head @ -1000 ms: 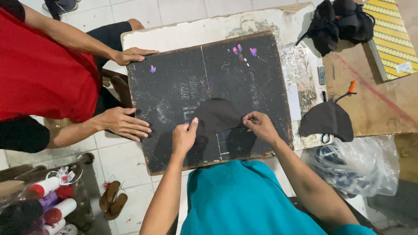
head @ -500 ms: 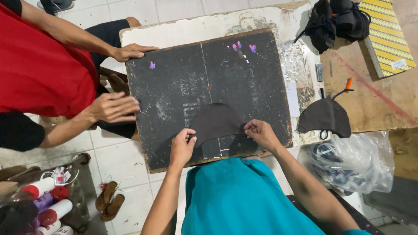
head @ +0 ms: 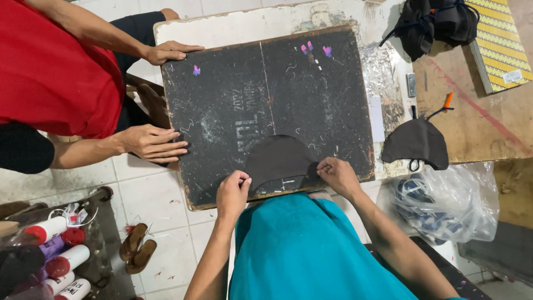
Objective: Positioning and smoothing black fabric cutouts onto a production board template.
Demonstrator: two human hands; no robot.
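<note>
A dark fabric mask piece (head: 279, 161) lies flat near the front edge of a black board (head: 266, 94). My left hand (head: 232, 193) pinches its left corner. My right hand (head: 338, 175) pinches its right corner against the board. Another person in a red shirt (head: 55, 66) stands at the left. One of their hands (head: 166, 53) rests on the board's far left corner and the other hand (head: 152, 143) on its left edge.
A second dark mask (head: 417, 143) lies right of the board on a wooden surface. A clear plastic bag (head: 444, 205) sits below it. Dark fabric pile (head: 438, 22) is at the top right. Spray cans (head: 55, 261) and sandals (head: 139, 247) are at the lower left.
The other person's near hand has moved from beside the board back onto its left edge. My hands have shifted slightly toward me, still on the mask piece's corners.
</note>
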